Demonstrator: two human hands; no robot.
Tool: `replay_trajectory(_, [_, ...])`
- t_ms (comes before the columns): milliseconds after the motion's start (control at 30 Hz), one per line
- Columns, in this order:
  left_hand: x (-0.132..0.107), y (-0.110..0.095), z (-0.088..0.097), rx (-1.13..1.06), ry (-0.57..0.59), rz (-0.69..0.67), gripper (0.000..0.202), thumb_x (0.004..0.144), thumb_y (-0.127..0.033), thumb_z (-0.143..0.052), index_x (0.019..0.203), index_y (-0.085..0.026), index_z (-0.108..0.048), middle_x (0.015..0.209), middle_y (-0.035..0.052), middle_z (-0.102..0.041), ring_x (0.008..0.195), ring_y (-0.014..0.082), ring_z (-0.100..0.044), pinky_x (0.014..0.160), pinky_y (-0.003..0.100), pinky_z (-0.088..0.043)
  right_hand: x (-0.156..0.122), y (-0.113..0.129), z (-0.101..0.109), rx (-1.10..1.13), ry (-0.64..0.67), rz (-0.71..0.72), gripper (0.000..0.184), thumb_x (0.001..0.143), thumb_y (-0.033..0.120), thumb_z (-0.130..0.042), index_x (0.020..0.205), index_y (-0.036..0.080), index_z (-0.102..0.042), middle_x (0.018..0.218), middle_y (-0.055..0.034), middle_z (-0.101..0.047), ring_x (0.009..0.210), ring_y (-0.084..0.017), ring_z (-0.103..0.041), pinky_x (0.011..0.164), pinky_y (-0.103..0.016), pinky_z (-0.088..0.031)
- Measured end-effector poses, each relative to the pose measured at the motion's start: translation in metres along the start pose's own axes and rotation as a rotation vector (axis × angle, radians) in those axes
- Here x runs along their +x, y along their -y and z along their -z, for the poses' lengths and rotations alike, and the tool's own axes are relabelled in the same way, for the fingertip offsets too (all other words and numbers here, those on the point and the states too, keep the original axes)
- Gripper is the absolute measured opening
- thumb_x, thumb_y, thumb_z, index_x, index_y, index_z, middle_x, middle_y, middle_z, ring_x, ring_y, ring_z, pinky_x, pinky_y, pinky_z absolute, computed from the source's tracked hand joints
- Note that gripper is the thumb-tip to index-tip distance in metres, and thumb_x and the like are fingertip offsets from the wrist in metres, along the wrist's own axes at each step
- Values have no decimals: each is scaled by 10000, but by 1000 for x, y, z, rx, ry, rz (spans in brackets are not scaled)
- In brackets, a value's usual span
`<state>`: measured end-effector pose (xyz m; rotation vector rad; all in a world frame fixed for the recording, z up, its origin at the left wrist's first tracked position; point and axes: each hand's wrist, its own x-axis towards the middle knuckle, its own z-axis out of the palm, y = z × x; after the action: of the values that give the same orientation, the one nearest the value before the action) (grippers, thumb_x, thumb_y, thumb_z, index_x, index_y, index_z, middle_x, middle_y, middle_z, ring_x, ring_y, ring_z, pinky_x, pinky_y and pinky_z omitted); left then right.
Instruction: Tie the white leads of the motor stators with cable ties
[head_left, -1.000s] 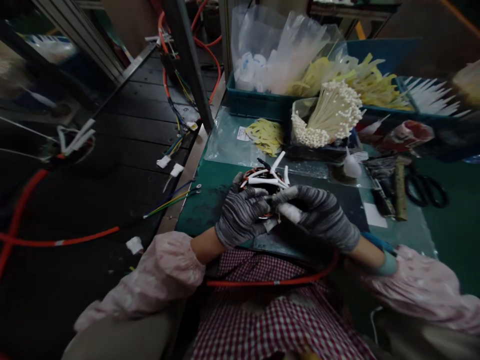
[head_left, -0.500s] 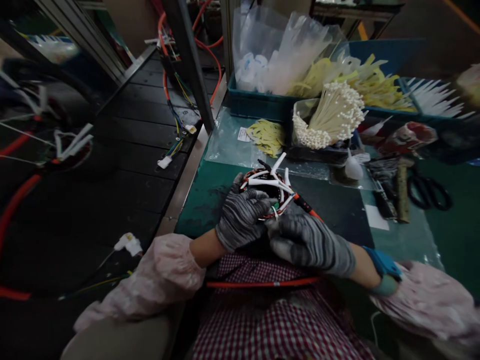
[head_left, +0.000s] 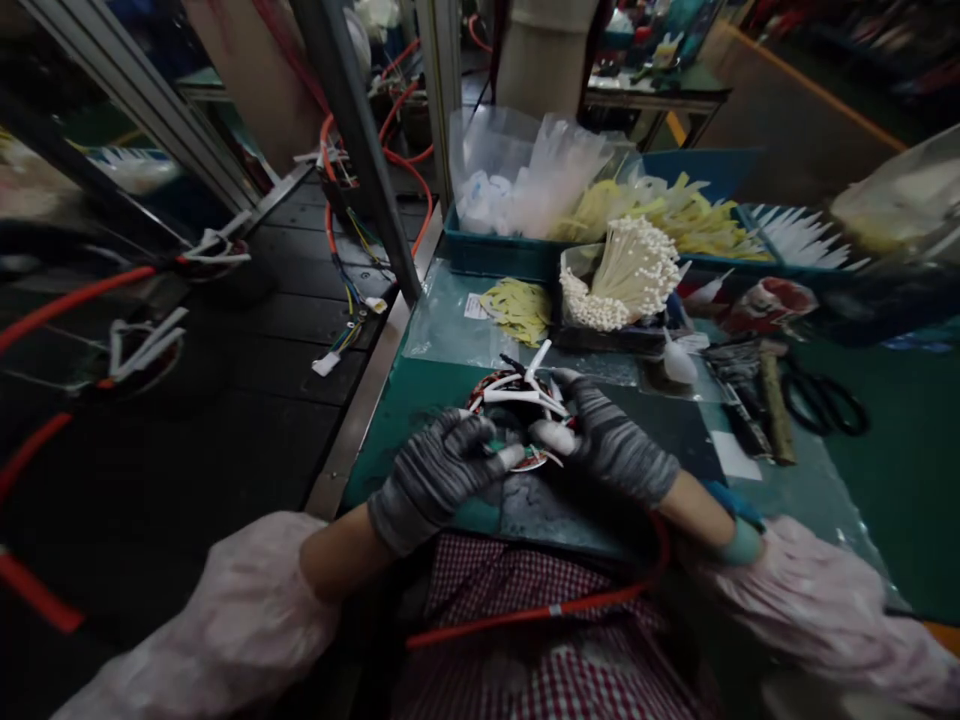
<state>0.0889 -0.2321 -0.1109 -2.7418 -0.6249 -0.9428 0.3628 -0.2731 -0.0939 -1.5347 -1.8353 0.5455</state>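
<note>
A ring-shaped motor stator (head_left: 481,387) with copper-coloured windings lies on the green mat in front of me. White sleeves (head_left: 511,396) cross over its top. My left hand (head_left: 446,470), in a grey striped glove, grips its near left rim with thumb and fingers. On the right side, my right hand (head_left: 611,435), gloved alike, closes round the rim, its thumb over the inner edge. The fingers cover part of the ring. An orange cable (head_left: 525,617) loops from under my right forearm across my checked apron.
Behind the stator are a bunch of white-headed ties (head_left: 630,270), yellow strips (head_left: 517,308) and a blue bin (head_left: 495,255). Scissors (head_left: 825,395) and a small white bottle (head_left: 679,360) lie rightward. A metal post (head_left: 367,150) and a slatted conveyor (head_left: 277,370) with more stators stand left.
My right hand has moved from the near edge up to the stator's right side. My left hand has shifted down to its near left rim. The view has tilted up.
</note>
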Motion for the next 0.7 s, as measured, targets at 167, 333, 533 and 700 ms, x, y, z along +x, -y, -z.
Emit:
replay_trajectory(167, [27,19,29,6,169,-273,236,1107,-177,-560,1134,-265,-778,1035,-14,-809,975,160,-724,812,257,-589,42,-14,-3,-15,303,165,599,947,315,-697,1525,175,-634,1350,-173,-760,1145,-322,-744,1050,-530,-617])
replay_trajectory(333, [24,15,30,112,169,-316,244,1062,-115,-568,1115,-240,-771,1111,23,-835,1063,206,-733,872,349,-554,91,-29,-3,105,508,352,485,919,328,-745,1388,205,-738,1221,-71,-826,1068,-237,-784,957,-360,-644])
replay_trajectory(533, [-3,16,5,-43,60,-183,241,1067,-320,-553,1153,-207,-748,1366,64,-784,1429,256,-609,1230,448,-426,66,-25,27,-365,73,234,462,1030,428,-663,1425,194,-720,1295,-184,-758,1083,-321,-735,972,-473,-601])
replay_trajectory(700, [-2,28,-15,-167,64,-182,315,955,-546,-806,1042,-257,-720,1215,25,-801,1473,245,-560,1310,457,-378,76,-29,47,-880,-162,27,296,1020,374,-626,1147,182,-813,1366,-196,-725,1248,-413,-623,1073,-588,-487])
